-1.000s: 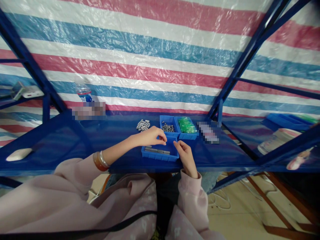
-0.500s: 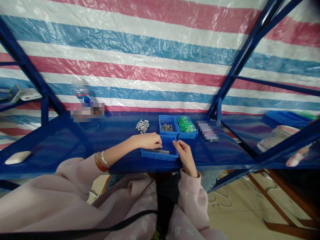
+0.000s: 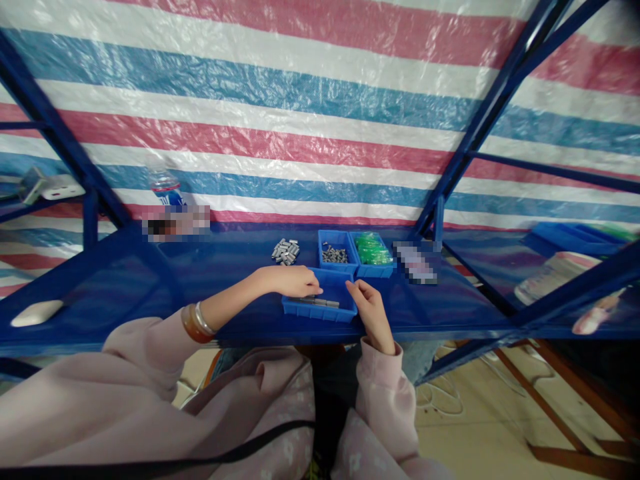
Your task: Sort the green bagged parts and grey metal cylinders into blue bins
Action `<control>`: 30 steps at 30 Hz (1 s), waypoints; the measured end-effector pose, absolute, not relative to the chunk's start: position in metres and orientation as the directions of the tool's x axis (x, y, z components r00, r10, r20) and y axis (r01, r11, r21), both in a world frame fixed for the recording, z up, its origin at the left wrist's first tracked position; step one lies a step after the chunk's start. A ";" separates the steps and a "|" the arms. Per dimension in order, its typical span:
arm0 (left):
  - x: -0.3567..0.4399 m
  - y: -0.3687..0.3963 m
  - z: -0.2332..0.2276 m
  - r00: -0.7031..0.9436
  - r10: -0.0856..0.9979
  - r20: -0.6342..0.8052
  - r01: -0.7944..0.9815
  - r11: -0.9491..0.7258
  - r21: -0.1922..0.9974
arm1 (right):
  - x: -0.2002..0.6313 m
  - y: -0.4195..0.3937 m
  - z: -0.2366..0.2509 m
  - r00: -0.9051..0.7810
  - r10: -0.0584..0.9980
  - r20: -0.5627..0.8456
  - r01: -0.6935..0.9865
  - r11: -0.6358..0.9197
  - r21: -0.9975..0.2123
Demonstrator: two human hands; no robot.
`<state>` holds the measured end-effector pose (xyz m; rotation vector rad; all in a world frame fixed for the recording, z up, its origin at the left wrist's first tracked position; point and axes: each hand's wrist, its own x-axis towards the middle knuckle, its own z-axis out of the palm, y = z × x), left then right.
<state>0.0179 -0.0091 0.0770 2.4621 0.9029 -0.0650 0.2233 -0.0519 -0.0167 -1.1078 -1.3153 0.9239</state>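
My left hand [image 3: 299, 281] reaches over the front blue tray [image 3: 320, 312] from the left, fingers closed and pointing down. Whatever its fingertips hold is hidden. Just beneath it, several short grey metal cylinders [image 3: 327, 303] lie end to end in a row along the tray's near side. At the tray's right wall my right hand [image 3: 369, 303] is closed, thumb and forefinger pinched at the rim. Behind this tray stands a blue bin of small metal pieces [image 3: 335, 255]. A loose pile of silvery metal cylinders [image 3: 286, 252] lies on the blue table left of that bin.
Beside the metal-piece bin is another blue bin with green packets [image 3: 373, 250]. A blurred-out flat object [image 3: 415, 262] lies to its right. A bottle [image 3: 167, 190] stands back left, a white computer mouse [image 3: 37, 313] front left. Blue metal posts [image 3: 470, 133] frame the table before a striped sheet.
My left hand has shifted very slightly left and lower over the tray, showing a little more of the cylinder row. My right hand keeps its place at the tray's right wall.
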 end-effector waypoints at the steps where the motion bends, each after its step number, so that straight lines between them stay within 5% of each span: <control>1: 0.017 -0.010 0.078 0.777 0.595 -0.207 0.615 -0.643 0.458 | 0.223 -0.052 -0.017 0.072 0.964 0.255 0.086 0.249 -0.965; 24: 0.016 -0.016 0.081 0.709 0.658 -0.253 0.693 -0.585 0.421 | 0.224 -0.050 -0.019 0.073 0.967 0.244 0.080 0.238 -0.968; 30: -0.001 -0.004 0.088 0.756 0.654 0.027 0.547 -0.653 0.525 | 0.224 -0.049 -0.019 0.071 0.967 0.244 0.077 0.238 -0.968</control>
